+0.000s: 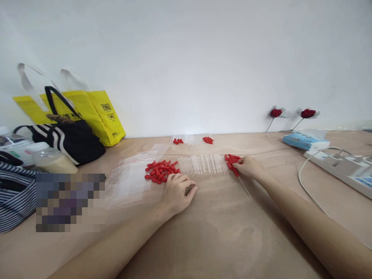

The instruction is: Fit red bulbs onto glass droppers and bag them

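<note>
My right hand [249, 167] is closed around the red end of a dropper [243, 186], whose thin clear tube slants down toward me over the table. Next to those fingers lies a small group of red rubber bulbs [231, 158]. My left hand [178, 192] rests on the table with bent fingers and the thumb apart, and nothing shows in it. Just beyond it is a loose pile of red rubber bulbs [158, 170]. Between the hands, a row of clear thin tubes [203, 164] lies side by side.
Clear zip bags [132, 176] lie left of the pile. Another bag with red-bulbed droppers [208, 140] is by the wall. Yellow bag [112, 116], black bag [72, 141] and jar [54, 159] stand left. A tissue pack [303, 141] and power strip [334, 167] are right.
</note>
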`<move>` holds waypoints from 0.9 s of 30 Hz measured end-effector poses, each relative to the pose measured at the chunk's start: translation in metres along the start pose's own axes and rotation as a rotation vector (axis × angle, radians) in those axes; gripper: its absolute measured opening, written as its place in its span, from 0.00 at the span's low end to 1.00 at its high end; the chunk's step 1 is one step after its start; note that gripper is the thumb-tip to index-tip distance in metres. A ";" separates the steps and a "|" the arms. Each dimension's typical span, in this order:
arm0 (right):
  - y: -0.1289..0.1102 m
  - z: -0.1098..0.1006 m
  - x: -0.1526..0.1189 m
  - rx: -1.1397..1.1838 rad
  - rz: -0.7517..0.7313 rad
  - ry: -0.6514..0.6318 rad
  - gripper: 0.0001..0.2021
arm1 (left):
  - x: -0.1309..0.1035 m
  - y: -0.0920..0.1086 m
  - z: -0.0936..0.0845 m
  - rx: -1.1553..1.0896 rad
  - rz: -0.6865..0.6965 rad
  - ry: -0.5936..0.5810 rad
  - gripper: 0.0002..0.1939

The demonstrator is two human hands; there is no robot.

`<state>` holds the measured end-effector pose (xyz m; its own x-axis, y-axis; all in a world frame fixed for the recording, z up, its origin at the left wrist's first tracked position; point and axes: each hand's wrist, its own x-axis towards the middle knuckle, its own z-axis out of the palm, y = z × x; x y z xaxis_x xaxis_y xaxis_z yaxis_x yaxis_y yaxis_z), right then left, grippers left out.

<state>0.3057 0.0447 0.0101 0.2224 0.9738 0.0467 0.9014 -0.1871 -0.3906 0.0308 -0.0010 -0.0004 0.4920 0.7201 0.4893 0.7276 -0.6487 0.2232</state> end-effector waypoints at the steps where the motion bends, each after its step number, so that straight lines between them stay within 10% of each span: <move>1: -0.003 -0.002 -0.002 -0.002 0.007 0.009 0.13 | 0.000 0.000 0.000 0.010 -0.012 0.003 0.05; 11: -0.050 0.005 -0.049 0.119 -0.545 -0.114 0.05 | 0.058 -0.015 0.005 0.246 -0.359 -0.007 0.11; 27: -0.061 0.030 -0.071 0.043 -0.714 -0.022 0.09 | 0.104 -0.024 0.029 0.273 -0.701 -0.237 0.15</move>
<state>0.2238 -0.0089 0.0034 -0.4245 0.8590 0.2863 0.8086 0.5020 -0.3070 0.0779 0.0966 0.0204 -0.0588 0.9920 0.1113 0.9823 0.0377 0.1834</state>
